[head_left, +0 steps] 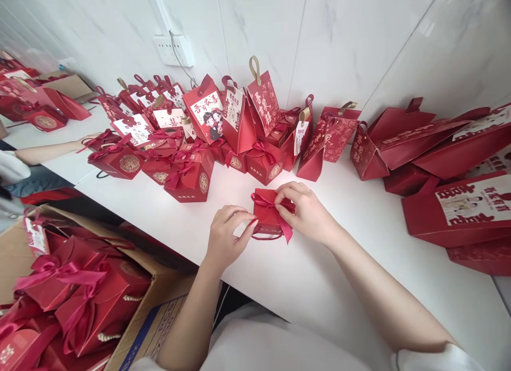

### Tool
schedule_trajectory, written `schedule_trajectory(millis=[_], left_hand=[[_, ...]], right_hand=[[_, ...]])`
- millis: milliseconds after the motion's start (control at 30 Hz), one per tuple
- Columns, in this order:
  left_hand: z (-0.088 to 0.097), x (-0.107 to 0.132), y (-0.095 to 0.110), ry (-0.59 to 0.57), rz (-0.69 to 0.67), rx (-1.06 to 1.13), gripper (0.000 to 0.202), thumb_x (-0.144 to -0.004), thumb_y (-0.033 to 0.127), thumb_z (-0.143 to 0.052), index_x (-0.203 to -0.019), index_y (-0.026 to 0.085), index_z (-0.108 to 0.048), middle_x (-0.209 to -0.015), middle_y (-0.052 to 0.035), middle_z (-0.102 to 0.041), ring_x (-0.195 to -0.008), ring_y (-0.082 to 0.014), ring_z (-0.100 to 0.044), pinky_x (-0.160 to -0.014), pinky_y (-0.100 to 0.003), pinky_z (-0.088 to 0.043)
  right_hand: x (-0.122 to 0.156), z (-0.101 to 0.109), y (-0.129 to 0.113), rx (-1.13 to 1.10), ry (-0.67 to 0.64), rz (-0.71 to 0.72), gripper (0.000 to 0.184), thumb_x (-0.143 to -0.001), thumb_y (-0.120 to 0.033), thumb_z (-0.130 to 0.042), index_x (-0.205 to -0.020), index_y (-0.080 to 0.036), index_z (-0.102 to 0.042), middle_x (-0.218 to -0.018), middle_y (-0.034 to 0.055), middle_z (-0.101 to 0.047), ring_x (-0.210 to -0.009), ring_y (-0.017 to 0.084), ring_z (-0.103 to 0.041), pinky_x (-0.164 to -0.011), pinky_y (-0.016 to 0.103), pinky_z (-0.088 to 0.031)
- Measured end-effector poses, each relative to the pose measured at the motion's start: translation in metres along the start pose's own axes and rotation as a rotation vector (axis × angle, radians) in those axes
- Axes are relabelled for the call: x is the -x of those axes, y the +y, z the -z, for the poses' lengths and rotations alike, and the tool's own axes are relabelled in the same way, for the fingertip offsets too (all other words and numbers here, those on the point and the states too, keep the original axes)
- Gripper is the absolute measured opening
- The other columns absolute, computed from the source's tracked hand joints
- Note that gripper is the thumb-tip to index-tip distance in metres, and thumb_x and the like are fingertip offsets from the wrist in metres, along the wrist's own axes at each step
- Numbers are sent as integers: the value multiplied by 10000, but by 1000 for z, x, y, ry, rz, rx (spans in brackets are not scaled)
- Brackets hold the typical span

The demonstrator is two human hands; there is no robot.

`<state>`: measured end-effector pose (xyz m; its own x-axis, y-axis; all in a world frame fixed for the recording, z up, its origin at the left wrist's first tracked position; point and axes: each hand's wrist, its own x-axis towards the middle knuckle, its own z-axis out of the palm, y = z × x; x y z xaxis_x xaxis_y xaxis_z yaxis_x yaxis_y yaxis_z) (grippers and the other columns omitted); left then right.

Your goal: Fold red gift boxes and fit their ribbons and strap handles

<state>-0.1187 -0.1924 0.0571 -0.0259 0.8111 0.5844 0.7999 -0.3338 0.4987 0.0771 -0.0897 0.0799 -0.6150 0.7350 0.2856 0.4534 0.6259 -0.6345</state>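
A small red gift box [266, 220] sits on the white table in front of me, with a shiny crimson ribbon [288, 230] tied in a bow across its top. A dark red cord handle [266, 238] curves out along its near side. At the bow, my right hand [305, 211] pinches the ribbon near the knot between thumb and fingers. My left hand [231, 235] is at the box's left edge, thumb and forefinger closed together; a bit of red ribbon seems to show between them, mostly hidden by the fingers.
Red gift boxes [187, 176] with bows and tags crowd the table along the wall. Larger red boxes [459, 200] are piled at right. An open cardboard carton [167, 286] holding bowed boxes stands at lower left. Another person's arm [56, 151] rests on the table at far left.
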Motion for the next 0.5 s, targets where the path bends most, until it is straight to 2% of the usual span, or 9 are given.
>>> schedule_trajectory(millis=[133, 200, 300, 500], left_hand=[[-7, -2, 4, 45, 110, 80, 217, -817, 228, -663, -1033, 226, -654, -942, -41, -635, -874, -160, -603, -804, -327, -515], [-9, -5, 4, 68, 118, 90, 213, -832, 213, -645, -1042, 241, -672, -930, -34, -632, -859, -147, -602, -791, -311, -518], [-10, -7, 1, 50, 45, 76, 170, -857, 173, -603, -972, 257, -696, -881, -21, -635, -833, -137, -593, -765, -298, -509], [0, 2, -6, 0, -123, -42, 209, -826, 112, -618, -972, 254, -665, -853, -24, -648, -816, -156, -581, -739, -314, -487]], right_hand=[[1, -3, 0, -3, 22, 12, 82, -843, -191, -556, -891, -240, -602, -1136, 56, -589, -1084, 257, -524, -941, 444, -399], [1, -4, -1, -5, 17, 11, 87, -847, -192, -552, -895, -243, -603, -1159, 56, -584, -1118, 261, -513, -961, 451, -391], [0, -5, -1, -12, 8, 5, 99, -838, -177, -542, -888, -242, -596, -1163, 59, -584, -1132, 265, -510, -968, 455, -391], [-2, -5, 0, -50, -24, -27, 107, -807, -162, -537, -864, -242, -577, -1181, 51, -575, -1140, 251, -508, -969, 444, -399]])
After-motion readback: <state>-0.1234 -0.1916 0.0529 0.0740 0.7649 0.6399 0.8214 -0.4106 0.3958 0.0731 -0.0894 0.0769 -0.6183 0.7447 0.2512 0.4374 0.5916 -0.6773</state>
